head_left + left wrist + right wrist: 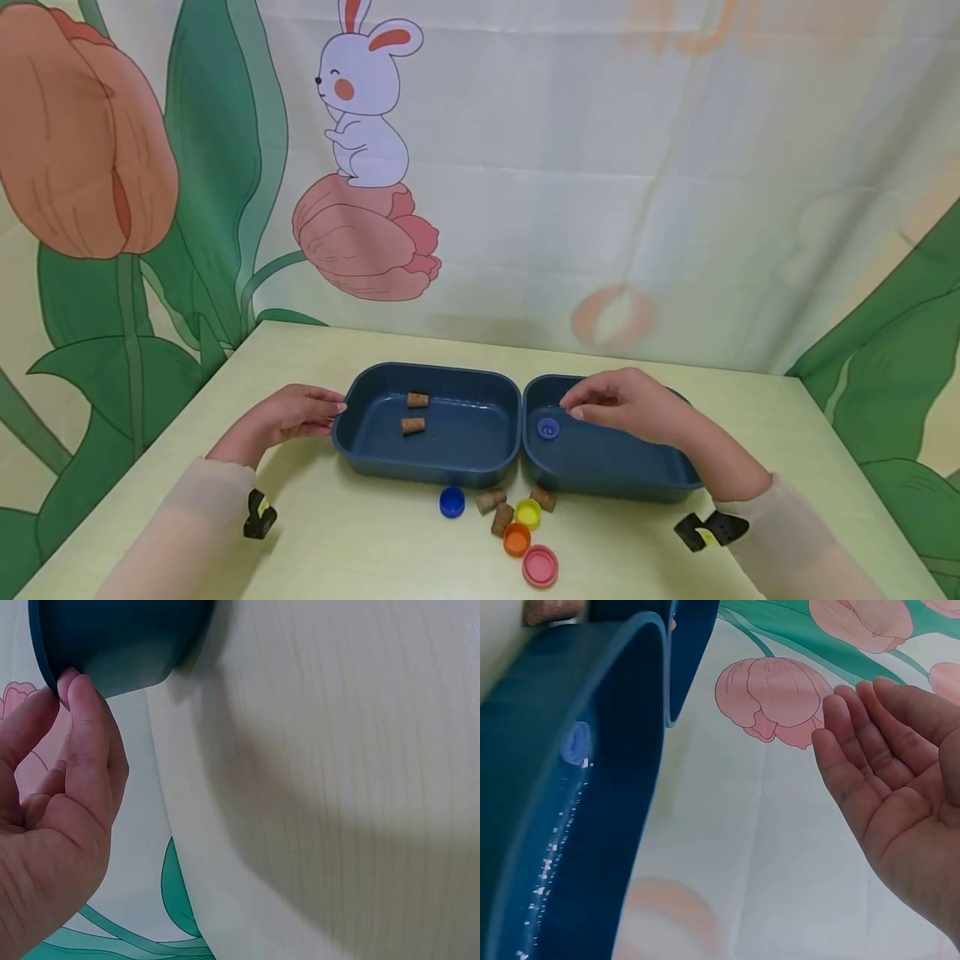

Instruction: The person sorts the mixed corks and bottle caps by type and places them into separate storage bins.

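Observation:
At the left end of a dark blue tray (435,477), my left hand (296,414) pinches the rim between thumb and fingers, as the left wrist view shows close up. Two corks (412,426) lie inside that tray. My right hand (626,406) hovers over a second dark blue tray (611,490), its fingers bent loosely and holding nothing. A violet-blue bottle cap (547,428) lies on this tray's floor, left of the right hand. In the right wrist view the palm and fingers (855,795) are bare, apart from the tray wall.
In front of the trays, on the pale wooden table (360,533), lie a blue cap (452,502), a yellow cap (527,514), an orange cap (517,540), a pink cap (540,567) and several corks (502,519). A printed curtain (510,208) hangs behind the table.

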Tool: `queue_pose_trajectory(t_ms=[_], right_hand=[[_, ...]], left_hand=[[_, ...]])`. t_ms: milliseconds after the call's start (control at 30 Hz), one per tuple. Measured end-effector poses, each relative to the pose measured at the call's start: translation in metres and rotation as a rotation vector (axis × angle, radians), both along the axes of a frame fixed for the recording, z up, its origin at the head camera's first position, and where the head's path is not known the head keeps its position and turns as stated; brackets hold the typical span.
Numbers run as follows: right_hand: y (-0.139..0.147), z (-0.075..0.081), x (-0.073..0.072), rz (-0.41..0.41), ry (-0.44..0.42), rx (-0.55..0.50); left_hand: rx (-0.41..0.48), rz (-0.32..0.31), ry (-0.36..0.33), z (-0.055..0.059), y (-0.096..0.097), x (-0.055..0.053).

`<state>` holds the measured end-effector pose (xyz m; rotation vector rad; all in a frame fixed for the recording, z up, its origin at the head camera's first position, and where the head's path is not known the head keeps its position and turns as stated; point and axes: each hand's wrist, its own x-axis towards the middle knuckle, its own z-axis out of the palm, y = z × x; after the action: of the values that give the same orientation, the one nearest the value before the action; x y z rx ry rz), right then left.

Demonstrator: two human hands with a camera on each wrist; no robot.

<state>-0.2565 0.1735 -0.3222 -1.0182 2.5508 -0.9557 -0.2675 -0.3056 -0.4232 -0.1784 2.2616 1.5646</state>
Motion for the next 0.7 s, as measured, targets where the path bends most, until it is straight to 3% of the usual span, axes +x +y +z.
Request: queue_pose_trajectory(t_ms=[333, 700], right_hand=[[0.010, -0.013, 0.022, -0.022, -0.029, -0.028], [0.010, -0.045, 0.052, 0.000, -0.113, -0.100]], left_hand=[[0.019, -0.012, 0.008, -0.001, 0.000, 0.000], [0.023, -0.017, -0.004, -0.002, -0.002, -0.001]])
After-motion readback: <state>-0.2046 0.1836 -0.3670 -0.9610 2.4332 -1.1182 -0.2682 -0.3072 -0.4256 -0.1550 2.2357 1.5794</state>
